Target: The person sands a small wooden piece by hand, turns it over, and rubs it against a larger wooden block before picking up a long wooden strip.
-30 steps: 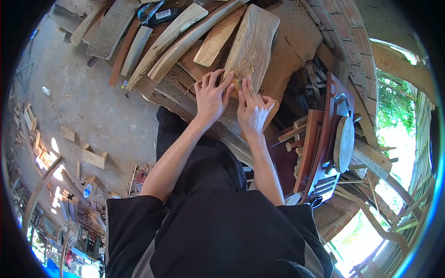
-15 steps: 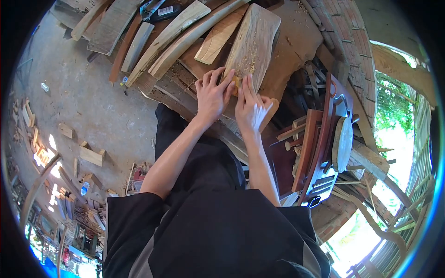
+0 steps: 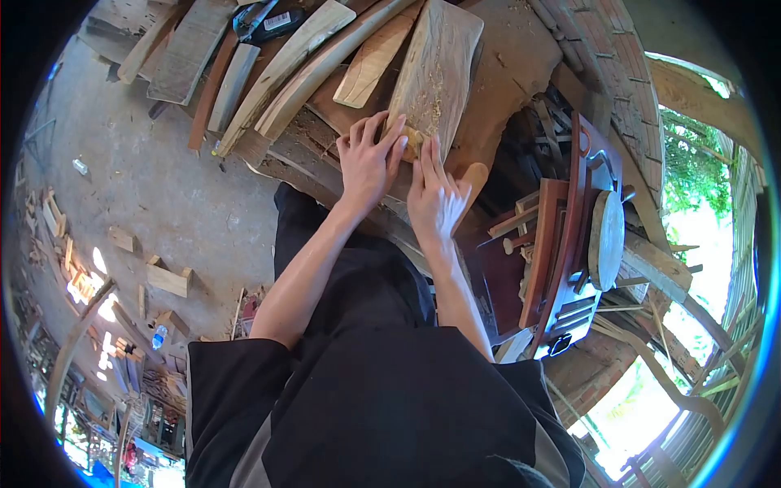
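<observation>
A thick pale wooden board [image 3: 435,69] lies on the bench in front of me, with shavings scattered over its surface. At its near end, my left hand [image 3: 368,165] and my right hand [image 3: 438,195] grip a small yellowish-brown wooden piece [image 3: 413,144] from both sides. The left thumb and forefinger press against its left end. On its right end rest the right fingertips. Most of the piece is covered by fingers, so its exact kind cannot be made out. A rounded wooden end [image 3: 474,180] juts out just right of my right hand.
Long curved timbers [image 3: 325,69] and a shorter plank [image 3: 378,61] lie left of the board on the brown slab bench [image 3: 496,89]. A black bottle [image 3: 277,24] is behind them. Dark red furniture with a round wooden disc [image 3: 606,240] stands right. Wood offcuts [image 3: 169,279] litter the floor.
The whole view has shifted slightly, with the board now higher in the picture. My right hand sits a little nearer my body against the board; both hands keep their grip.
</observation>
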`<action>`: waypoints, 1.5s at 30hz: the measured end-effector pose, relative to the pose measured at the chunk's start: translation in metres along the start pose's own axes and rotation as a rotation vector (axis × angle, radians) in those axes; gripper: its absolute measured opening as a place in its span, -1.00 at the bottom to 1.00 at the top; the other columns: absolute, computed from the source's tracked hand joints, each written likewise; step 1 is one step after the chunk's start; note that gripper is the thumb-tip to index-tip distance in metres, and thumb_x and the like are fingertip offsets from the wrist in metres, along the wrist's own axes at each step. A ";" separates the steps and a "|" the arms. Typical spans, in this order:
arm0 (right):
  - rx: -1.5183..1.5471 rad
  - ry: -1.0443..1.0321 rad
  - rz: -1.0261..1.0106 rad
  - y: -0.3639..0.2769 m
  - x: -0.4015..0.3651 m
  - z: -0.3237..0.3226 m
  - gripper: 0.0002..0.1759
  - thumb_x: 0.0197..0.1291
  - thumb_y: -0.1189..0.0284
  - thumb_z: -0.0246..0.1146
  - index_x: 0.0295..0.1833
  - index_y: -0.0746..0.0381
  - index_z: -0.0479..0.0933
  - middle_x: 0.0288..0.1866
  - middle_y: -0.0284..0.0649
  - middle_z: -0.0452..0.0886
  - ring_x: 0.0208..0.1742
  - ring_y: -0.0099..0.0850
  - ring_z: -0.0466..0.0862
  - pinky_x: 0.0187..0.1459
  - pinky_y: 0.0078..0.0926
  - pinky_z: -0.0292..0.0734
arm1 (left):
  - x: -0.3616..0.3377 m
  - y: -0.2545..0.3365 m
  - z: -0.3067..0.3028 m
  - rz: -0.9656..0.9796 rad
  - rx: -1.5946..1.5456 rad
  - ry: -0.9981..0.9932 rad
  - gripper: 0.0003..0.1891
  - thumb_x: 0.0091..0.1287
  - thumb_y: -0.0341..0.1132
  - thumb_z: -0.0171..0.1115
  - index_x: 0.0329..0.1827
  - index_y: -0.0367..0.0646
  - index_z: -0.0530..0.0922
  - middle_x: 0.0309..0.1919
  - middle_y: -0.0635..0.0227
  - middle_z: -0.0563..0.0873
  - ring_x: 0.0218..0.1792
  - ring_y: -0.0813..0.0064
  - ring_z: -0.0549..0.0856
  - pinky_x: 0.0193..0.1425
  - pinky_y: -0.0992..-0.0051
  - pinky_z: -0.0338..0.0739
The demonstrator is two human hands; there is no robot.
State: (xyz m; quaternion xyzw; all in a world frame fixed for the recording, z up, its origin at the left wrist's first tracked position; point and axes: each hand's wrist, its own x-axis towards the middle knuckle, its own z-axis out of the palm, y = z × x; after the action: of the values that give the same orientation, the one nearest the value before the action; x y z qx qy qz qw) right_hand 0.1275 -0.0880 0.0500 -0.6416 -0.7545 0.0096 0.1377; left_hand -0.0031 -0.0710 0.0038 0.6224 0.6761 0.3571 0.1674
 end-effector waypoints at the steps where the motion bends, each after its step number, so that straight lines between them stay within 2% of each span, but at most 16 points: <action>1: -0.020 -0.074 0.001 0.002 -0.008 -0.007 -0.58 0.49 0.28 0.20 0.35 0.16 0.64 0.37 -0.22 0.66 -0.14 -0.37 0.81 -0.16 -0.39 0.36 | -0.002 0.001 0.000 -0.003 -0.027 -0.002 -0.60 0.51 -0.12 0.23 0.39 0.19 0.63 0.32 0.42 0.60 0.30 0.26 0.53 0.28 0.16 0.33; 2: 0.013 -0.028 -0.013 0.007 -0.007 0.001 -0.59 0.47 0.27 0.21 0.34 0.13 0.64 0.38 -0.26 0.65 -0.36 -0.32 0.74 -0.15 -0.35 0.32 | -0.003 0.002 0.001 -0.005 -0.014 -0.001 -0.60 0.52 -0.11 0.21 0.39 0.19 0.63 0.32 0.42 0.60 0.30 0.25 0.52 0.29 0.14 0.32; 5: 0.049 0.058 -0.041 0.002 0.021 0.018 -0.59 0.45 0.27 0.24 0.34 0.11 0.65 0.37 -0.29 0.67 -0.32 -0.41 0.75 -0.16 -0.36 0.32 | -0.003 0.000 0.001 -0.019 -0.017 -0.010 -0.60 0.51 -0.12 0.23 0.39 0.18 0.63 0.32 0.41 0.61 0.30 0.25 0.53 0.30 0.14 0.32; 9: 0.033 -0.056 -0.018 0.002 -0.001 -0.003 -0.59 0.49 0.24 0.19 0.33 0.13 0.65 0.37 -0.25 0.66 -0.13 -0.38 0.80 -0.16 -0.34 0.34 | -0.003 0.000 0.000 -0.002 -0.012 -0.008 -0.59 0.51 -0.11 0.23 0.40 0.20 0.63 0.32 0.41 0.61 0.31 0.26 0.52 0.29 0.14 0.33; 17: 0.044 0.074 0.014 0.000 0.011 0.016 -0.59 0.45 0.27 0.25 0.32 0.13 0.65 0.37 -0.27 0.66 -0.23 -0.41 0.79 -0.17 -0.36 0.40 | -0.004 -0.002 0.001 0.007 0.007 -0.027 -0.59 0.53 -0.08 0.20 0.40 0.21 0.62 0.32 0.42 0.61 0.30 0.29 0.53 0.29 0.14 0.31; 23: 0.123 -0.149 0.020 0.012 -0.042 -0.039 -0.60 0.40 0.29 0.30 0.28 0.16 0.67 0.35 -0.28 0.68 -0.26 -0.30 0.80 -0.20 -0.29 0.55 | -0.002 0.000 0.000 0.042 0.051 -0.015 -0.61 0.51 -0.09 0.23 0.36 0.20 0.65 0.29 0.42 0.62 0.29 0.32 0.52 0.27 0.11 0.28; 26: 0.270 -0.184 -0.011 0.015 -0.061 -0.055 -0.62 0.39 0.31 0.32 0.26 0.17 0.68 0.32 -0.27 0.70 -0.14 -0.29 0.82 -0.16 -0.29 0.62 | -0.003 -0.001 0.001 0.021 0.060 -0.036 -0.61 0.55 -0.08 0.19 0.40 0.24 0.63 0.31 0.48 0.62 0.32 0.34 0.52 0.30 0.11 0.27; 30: 0.426 -0.104 0.178 0.018 -0.074 -0.057 -0.63 0.40 0.32 0.32 0.24 0.22 0.67 0.29 -0.18 0.71 0.09 -0.18 0.78 0.03 -0.26 0.69 | -0.002 -0.004 -0.003 0.045 0.047 -0.074 -0.57 0.52 -0.05 0.23 0.41 0.19 0.61 0.31 0.42 0.62 0.34 0.32 0.51 0.32 0.11 0.26; 32: 0.516 -0.069 0.307 0.018 -0.073 -0.061 -0.63 0.43 0.33 0.30 0.25 0.26 0.65 0.28 -0.12 0.70 0.19 -0.08 0.73 0.18 -0.22 0.66 | -0.001 -0.001 -0.007 0.064 0.020 -0.077 -0.58 0.46 -0.07 0.34 0.33 0.09 0.63 0.32 0.33 0.61 0.37 0.29 0.48 0.35 0.07 0.25; 35: 0.545 0.018 0.358 0.022 -0.069 -0.061 -0.62 0.43 0.32 0.30 0.25 0.26 0.64 0.28 -0.12 0.70 0.18 -0.08 0.74 0.15 -0.23 0.68 | 0.004 0.007 -0.016 0.050 -0.107 -0.035 -0.62 0.36 -0.18 0.48 0.19 -0.01 0.63 0.29 0.29 0.64 0.34 0.26 0.52 0.35 0.13 0.28; 36: 0.570 0.033 0.376 0.023 -0.067 -0.065 -0.62 0.42 0.33 0.31 0.25 0.28 0.64 0.27 -0.09 0.71 0.18 -0.06 0.74 0.14 -0.24 0.68 | 0.007 0.012 -0.022 0.102 -0.186 -0.002 -0.71 0.30 -0.34 0.52 0.02 -0.04 0.62 0.19 0.32 0.71 0.30 0.29 0.59 0.34 0.21 0.32; 39: 0.603 0.136 0.362 0.028 -0.062 -0.064 -0.62 0.41 0.35 0.33 0.25 0.28 0.63 0.24 -0.05 0.71 0.17 -0.04 0.74 0.14 -0.24 0.68 | 0.008 0.031 -0.038 0.330 -0.263 0.205 -0.73 0.26 -0.43 0.52 -0.03 -0.03 0.63 0.03 0.38 0.78 0.23 0.35 0.69 0.32 0.29 0.33; 40: 0.612 0.146 0.370 0.030 -0.063 -0.063 -0.62 0.41 0.35 0.33 0.25 0.28 0.63 0.24 -0.05 0.71 0.17 -0.04 0.74 0.14 -0.24 0.68 | 0.009 0.037 -0.044 0.460 -0.037 0.255 -0.78 0.28 -0.44 0.49 -0.09 -0.03 0.63 -0.05 0.41 0.81 0.18 0.43 0.74 0.28 0.29 0.36; 41: 0.628 0.142 0.385 0.032 -0.063 -0.062 -0.62 0.41 0.35 0.33 0.25 0.28 0.63 0.23 -0.04 0.72 0.17 -0.03 0.74 0.14 -0.23 0.68 | 0.009 0.033 -0.043 0.471 -0.032 0.254 -0.78 0.28 -0.44 0.49 -0.09 -0.03 0.63 -0.05 0.41 0.81 0.18 0.43 0.74 0.28 0.29 0.36; 43: 0.652 0.146 0.392 0.035 -0.060 -0.063 -0.62 0.40 0.36 0.34 0.25 0.29 0.63 0.22 -0.03 0.72 0.16 -0.02 0.73 0.15 -0.23 0.67 | 0.010 0.020 -0.038 0.599 0.231 -0.020 -0.84 0.32 -0.45 0.46 -0.12 -0.04 0.64 -0.10 0.41 0.82 0.14 0.47 0.76 0.22 0.34 0.39; 45: 0.663 0.180 0.398 0.038 -0.058 -0.066 -0.65 0.43 0.40 0.31 0.25 0.29 0.63 0.23 0.00 0.71 0.22 -0.05 0.71 0.15 -0.23 0.67 | 0.010 0.032 -0.044 0.572 0.176 0.018 -0.88 0.36 -0.44 0.43 -0.12 -0.06 0.67 -0.11 0.35 0.81 0.11 0.41 0.75 0.23 0.33 0.39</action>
State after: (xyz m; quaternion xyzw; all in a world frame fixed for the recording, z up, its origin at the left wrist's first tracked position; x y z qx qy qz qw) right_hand 0.1864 -0.1484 0.0955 -0.6942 -0.5564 0.2230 0.3986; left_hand -0.0115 -0.0743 0.0582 0.7965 0.5029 0.3356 -0.0006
